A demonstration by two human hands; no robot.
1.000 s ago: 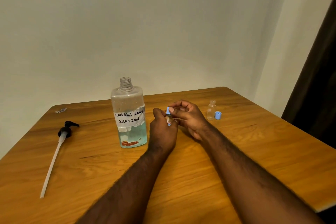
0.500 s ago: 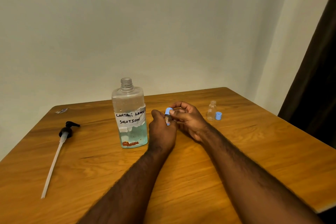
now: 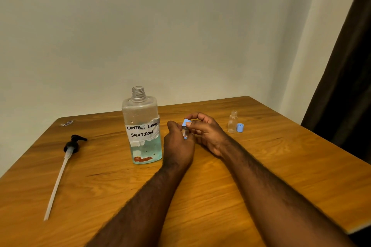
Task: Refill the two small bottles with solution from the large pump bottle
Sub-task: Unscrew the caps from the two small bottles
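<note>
The large clear bottle labelled "contact lens solution" stands open-necked at the table's middle, about a third full of blue liquid. Just right of it my left hand grips a small clear bottle, mostly hidden by the fingers. My right hand pinches the blue cap on top of that bottle. The second small bottle stands uncapped further right, with its blue cap lying beside it.
The black pump head with its long white tube lies on the wooden table at the left. A small scrap lies near the far left corner. A dark curtain hangs at the right, past the table edge.
Both hands stay on the small bottle; the right fingers have shifted slightly on the blue cap. Nothing else has moved.
</note>
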